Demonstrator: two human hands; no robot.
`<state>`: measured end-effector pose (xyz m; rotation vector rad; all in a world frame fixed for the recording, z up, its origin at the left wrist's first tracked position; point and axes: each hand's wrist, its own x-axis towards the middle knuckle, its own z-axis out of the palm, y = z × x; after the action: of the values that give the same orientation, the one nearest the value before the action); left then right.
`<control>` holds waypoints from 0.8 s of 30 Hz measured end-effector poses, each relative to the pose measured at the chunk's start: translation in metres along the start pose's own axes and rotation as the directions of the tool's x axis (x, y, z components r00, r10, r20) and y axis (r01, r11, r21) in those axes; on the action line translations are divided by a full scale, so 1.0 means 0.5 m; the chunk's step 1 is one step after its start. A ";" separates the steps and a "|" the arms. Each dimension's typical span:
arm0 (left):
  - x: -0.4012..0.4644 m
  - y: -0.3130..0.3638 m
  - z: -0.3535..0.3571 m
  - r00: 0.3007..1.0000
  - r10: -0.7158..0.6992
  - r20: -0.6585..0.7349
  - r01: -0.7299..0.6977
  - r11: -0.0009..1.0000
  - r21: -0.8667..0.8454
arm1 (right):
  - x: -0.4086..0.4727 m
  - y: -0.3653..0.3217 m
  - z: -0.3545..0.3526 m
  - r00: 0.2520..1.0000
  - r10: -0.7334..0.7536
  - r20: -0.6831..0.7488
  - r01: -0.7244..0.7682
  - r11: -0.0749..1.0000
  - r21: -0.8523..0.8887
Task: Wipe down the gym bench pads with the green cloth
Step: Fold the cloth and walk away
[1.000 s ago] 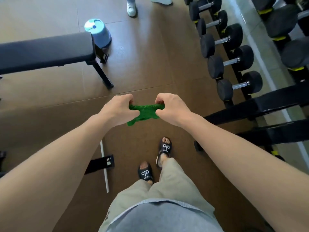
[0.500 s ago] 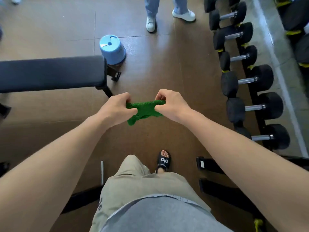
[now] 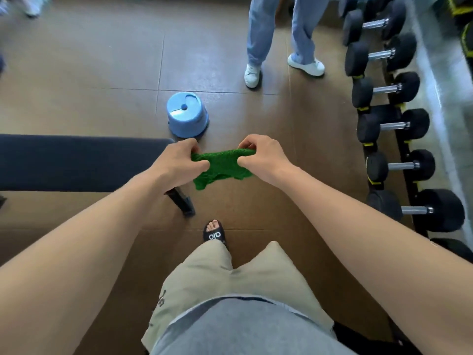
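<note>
while the bench pad lies at the left, the left hand and right hand each pinch an end of the green cloth, held mid-air above the floor, dumbbells racked at right.

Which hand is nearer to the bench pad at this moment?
Left. The left hand overlaps the end of the bench pad in the image; the right hand is further right, across the green cloth.
</note>
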<state>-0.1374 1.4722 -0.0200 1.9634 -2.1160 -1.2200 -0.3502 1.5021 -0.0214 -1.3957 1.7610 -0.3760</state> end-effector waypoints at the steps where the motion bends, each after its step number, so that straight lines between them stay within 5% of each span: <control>1: 0.041 -0.002 -0.025 1.000 -0.007 0.001 0.007 1.000 -0.017 | 0.048 -0.018 -0.008 1.000 0.004 -0.003 -0.004 1.000 0.008; 13: 0.500 -0.031 -0.185 0.971 -0.234 -0.055 0.219 0.957 -0.191 | 0.623 -0.116 -0.058 0.996 0.034 0.088 -0.043 0.994 0.103; 19: 0.717 -0.066 -0.190 0.888 -0.455 -0.071 0.400 0.837 -0.373 | 0.909 -0.122 -0.045 0.957 0.099 0.271 -0.148 0.975 0.166; 24: 0.902 -0.156 -0.133 0.800 -0.599 -0.034 0.461 0.649 -0.605 | 1.140 -0.065 0.052 0.847 0.228 0.480 -0.302 0.950 0.082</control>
<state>-0.1357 1.0616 -0.2323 2.3128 -0.8806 -1.3768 -0.3270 0.9810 -0.2548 -1.0052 1.4585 -0.0158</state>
